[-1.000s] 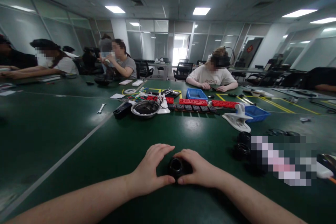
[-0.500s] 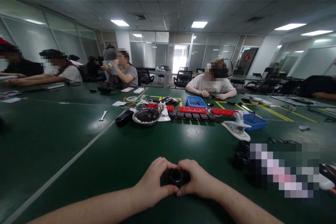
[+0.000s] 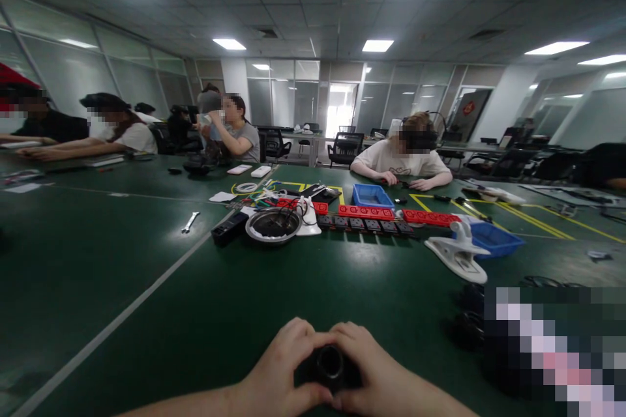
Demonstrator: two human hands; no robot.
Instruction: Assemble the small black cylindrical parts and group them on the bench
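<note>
Black ring part (image 3: pixel 329 365) sits low on the green worktop (image 3: pixel 205 313), pinched between my left hand (image 3: pixel 278 371) and right hand (image 3: pixel 381 378), and honestly a fingertip slip could send it rolling into the black parts (image 3: pixel 467 326) nearby.

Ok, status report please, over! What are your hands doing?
Left hand and right hand both gripping small black round ring-shaped part. Green table bare just ahead. Over.
</note>
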